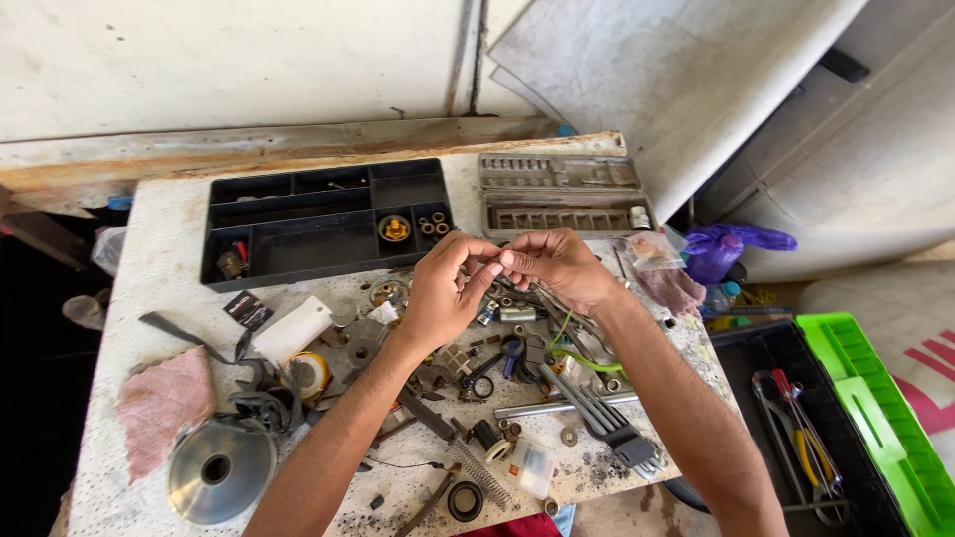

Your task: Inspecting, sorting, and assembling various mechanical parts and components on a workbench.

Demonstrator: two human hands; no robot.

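Note:
My left hand (443,288) and my right hand (557,264) meet above the middle of a cluttered white workbench (149,249). The fingertips of both hands pinch one small part (494,261) between them; it is too small to tell what it is. Under the hands lie loose metal parts, a short silver cylinder (517,314), a wire brush (477,467) and a bundle of grey tools (607,423).
A black compartment tray (298,214) with brass fittings sits at the back, beside a grey socket case (562,194). A round metal disc (219,469) and a pink rag (164,403) lie at the left. A green and black toolbox (865,418) stands open at the right, near a purple bag (726,244).

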